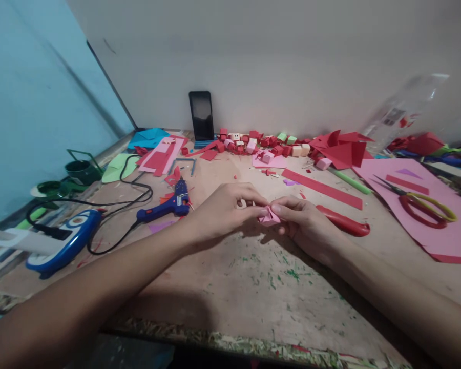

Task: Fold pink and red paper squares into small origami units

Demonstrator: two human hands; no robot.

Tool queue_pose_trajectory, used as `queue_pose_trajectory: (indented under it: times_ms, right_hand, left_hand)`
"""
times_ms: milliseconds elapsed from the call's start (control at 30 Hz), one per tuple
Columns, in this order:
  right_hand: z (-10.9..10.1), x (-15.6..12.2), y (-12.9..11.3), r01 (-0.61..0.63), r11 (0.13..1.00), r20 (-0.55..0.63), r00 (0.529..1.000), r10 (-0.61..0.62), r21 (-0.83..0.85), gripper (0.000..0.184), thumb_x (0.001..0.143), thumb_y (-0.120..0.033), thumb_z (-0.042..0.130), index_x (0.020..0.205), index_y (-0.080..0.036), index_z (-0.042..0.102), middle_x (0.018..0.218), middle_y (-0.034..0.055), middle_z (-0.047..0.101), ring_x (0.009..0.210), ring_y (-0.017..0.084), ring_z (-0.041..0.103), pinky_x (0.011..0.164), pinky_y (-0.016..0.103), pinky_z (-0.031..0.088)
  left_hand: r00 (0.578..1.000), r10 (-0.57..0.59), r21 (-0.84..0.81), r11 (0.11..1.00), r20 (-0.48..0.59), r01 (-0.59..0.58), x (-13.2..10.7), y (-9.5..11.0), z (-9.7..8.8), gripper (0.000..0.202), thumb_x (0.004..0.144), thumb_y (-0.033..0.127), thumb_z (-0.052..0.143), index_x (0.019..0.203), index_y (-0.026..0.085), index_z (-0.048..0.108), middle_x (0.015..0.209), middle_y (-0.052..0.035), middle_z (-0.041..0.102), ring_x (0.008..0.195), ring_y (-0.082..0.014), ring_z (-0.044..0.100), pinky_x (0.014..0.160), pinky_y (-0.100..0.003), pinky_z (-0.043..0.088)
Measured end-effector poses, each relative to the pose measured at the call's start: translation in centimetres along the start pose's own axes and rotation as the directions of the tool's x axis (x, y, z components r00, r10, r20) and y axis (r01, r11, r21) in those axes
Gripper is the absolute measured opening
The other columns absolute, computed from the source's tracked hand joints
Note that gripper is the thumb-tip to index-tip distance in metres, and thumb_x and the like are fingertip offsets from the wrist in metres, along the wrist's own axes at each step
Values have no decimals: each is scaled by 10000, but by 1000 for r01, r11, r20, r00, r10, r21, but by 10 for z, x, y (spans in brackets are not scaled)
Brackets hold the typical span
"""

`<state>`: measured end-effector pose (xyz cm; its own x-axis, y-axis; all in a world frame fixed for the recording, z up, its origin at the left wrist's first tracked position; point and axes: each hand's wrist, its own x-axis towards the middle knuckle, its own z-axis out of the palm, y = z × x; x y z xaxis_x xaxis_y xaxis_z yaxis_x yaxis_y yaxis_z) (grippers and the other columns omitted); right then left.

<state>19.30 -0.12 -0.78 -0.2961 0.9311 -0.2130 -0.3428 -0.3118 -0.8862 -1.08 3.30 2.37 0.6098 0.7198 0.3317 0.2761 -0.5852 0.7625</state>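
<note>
Both of my hands meet over the middle of the table around a small pink folded paper piece (269, 217). My left hand (232, 205) pinches its left side between thumb and fingers. On the other side, the thumb and fingers of my right hand (301, 220) grip it too. The piece has creased flaps along its top; its underside is partly hidden by the fingers. Just behind my right hand lies a red-handled tool (343, 221), its near end covered by the hand. A blue glue gun (169, 202) rests left of my left hand.
Small paper cubes (249, 143) crowd the back near an upright phone (202, 115). Scissors (422, 205) lie on pink paper (392, 215) at right. A red strip (322, 188) lies behind my hands. At left are a blue-white power strip (67, 241), black cord (117, 204) and green cups (82, 171).
</note>
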Motion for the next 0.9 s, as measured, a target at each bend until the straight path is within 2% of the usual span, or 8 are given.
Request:
queue_pose_trajectory:
  times_ms: [133,367,467,600,700,900]
  right_hand:
    - [1,0,2,12,1000,-20,1000,-11,10,233,701,-309,952,737,-158,777,691,26,761,461,113,624,583,364,671]
    - [4,-1,8,41,998,-86,996,-37,37,233,665,-275,975,688,-155,777,688,39,775,527,124,690,582,265,653]
    - [5,-1,8,36,999,-63,997,-35,15,233,679,-282,968,692,-157,772,675,41,772,513,127,688,599,294,663]
    - [4,-1,7,12,1000,-23,1000,-13,-15,248,681,-291,967,696,-147,766,674,40,760,540,136,698,621,303,663]
    - [3,-1,6,4,1000,-12,1000,-4,-13,248,694,-294,960,728,-147,764,697,32,757,564,136,705,620,284,654]
    - [1,-2,6,-40,999,29,999,40,32,265,721,-284,946,858,-175,748,827,34,781,590,152,728,669,364,672]
  left_hand:
    - [1000,13,34,999,17,-13,0,-4,0,128,893,147,712,906,198,829,893,-43,805,803,-181,741,705,-288,566]
    - [991,131,301,945,7,-127,-5,-4,5,144,937,117,675,939,174,807,909,-36,810,812,-178,722,759,-296,516]
    - [976,210,399,892,52,-213,-7,-4,7,163,952,106,634,983,142,791,922,-62,785,850,-199,707,774,-306,501]
    - [967,232,443,860,103,-254,-9,-5,8,190,943,95,604,881,139,778,846,-53,724,773,-183,662,704,-290,472]
    - [977,209,390,897,40,-208,-10,-5,9,195,918,82,611,830,155,769,835,-35,718,757,-169,656,700,-280,469]
    - [967,213,369,917,-139,-150,-11,-9,15,175,867,57,617,791,142,749,792,-32,720,741,-169,654,700,-282,472]
